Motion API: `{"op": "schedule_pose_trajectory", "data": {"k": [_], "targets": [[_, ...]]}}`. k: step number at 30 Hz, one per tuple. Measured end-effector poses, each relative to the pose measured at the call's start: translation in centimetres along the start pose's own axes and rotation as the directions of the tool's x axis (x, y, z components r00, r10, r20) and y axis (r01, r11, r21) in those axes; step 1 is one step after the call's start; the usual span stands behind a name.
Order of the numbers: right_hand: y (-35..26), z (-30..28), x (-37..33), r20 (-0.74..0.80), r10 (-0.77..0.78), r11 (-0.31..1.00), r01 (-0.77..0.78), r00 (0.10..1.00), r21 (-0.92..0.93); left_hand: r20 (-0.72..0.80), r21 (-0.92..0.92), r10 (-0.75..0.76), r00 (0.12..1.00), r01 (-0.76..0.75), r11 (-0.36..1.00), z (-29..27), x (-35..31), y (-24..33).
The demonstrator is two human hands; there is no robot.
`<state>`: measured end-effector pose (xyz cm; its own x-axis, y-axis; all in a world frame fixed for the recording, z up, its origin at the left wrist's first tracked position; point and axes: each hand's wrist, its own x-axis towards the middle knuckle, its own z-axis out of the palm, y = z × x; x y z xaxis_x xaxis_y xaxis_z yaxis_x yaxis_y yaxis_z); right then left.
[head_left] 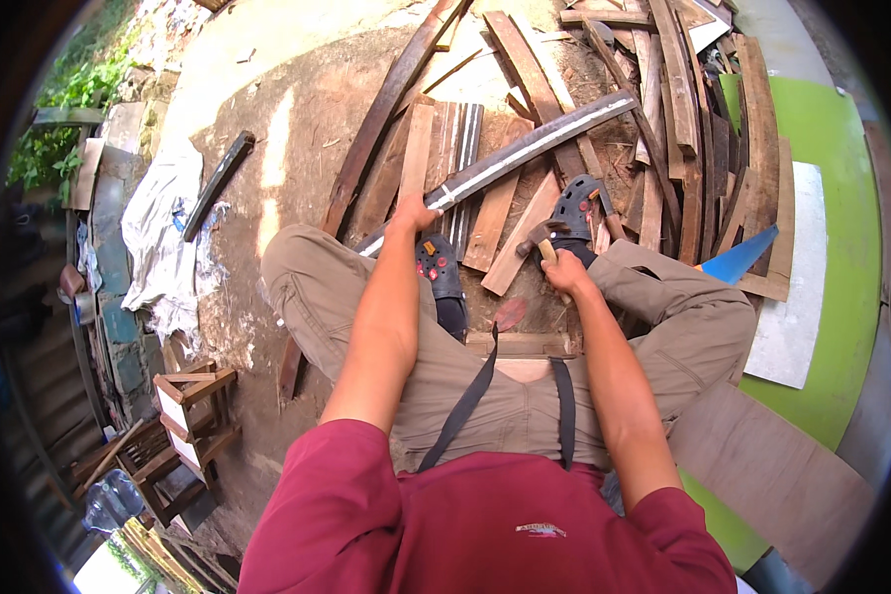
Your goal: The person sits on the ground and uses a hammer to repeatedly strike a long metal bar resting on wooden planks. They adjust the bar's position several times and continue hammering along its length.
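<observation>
My left hand (pixel 414 212) is closed around the near end of a light wooden board (pixel 418 148), just beside a long dark beam with a whitish stripe (pixel 535 148). That beam lies slantwise across the woodpile, between my feet and the boards. In my right hand (pixel 564 270) is a hammer (pixel 542 238), gripped by its wooden handle with the dark head pointing away from me. The hammer head is close to my right clog (pixel 576 203). My left clog (pixel 438 265) rests near the beam's lower end.
Loose planks (pixel 663 99) are heaped ahead and to the right. A blue saw blade (pixel 742 257) lies by a green panel (pixel 812 129) bearing a white sheet (pixel 792 287). Leftward are white cloth (pixel 163 247), a dark wooden piece (pixel 218 186) and a small wooden frame (pixel 193 426).
</observation>
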<state>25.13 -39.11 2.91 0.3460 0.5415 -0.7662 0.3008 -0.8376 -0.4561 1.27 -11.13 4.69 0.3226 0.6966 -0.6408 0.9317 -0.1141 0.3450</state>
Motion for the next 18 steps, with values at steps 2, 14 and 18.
{"op": "schedule_pose_trajectory", "data": {"k": [2, 14, 18], "targets": [[0.2, 0.2, 0.5, -0.011, -0.001, 1.000, 0.001, 1.000, 0.004, 0.043, 0.026, -0.008, 0.999, 0.007, 1.000, -0.1, -0.6, 0.8], [-6.1, -2.6, -5.3, -0.245, -0.145, 0.981, 0.171, 0.959, 0.092, -0.103, -0.309, 0.419, 0.902, -0.430, 0.849, -11.2, -9.8, 11.6], [-9.4, -3.0, -11.4, -0.628, -0.371, 0.826, 0.553, 0.684, 0.114, -0.336, -0.380, 0.472, 0.815, -0.576, 0.724, -13.7, -14.6, 13.4]]}}
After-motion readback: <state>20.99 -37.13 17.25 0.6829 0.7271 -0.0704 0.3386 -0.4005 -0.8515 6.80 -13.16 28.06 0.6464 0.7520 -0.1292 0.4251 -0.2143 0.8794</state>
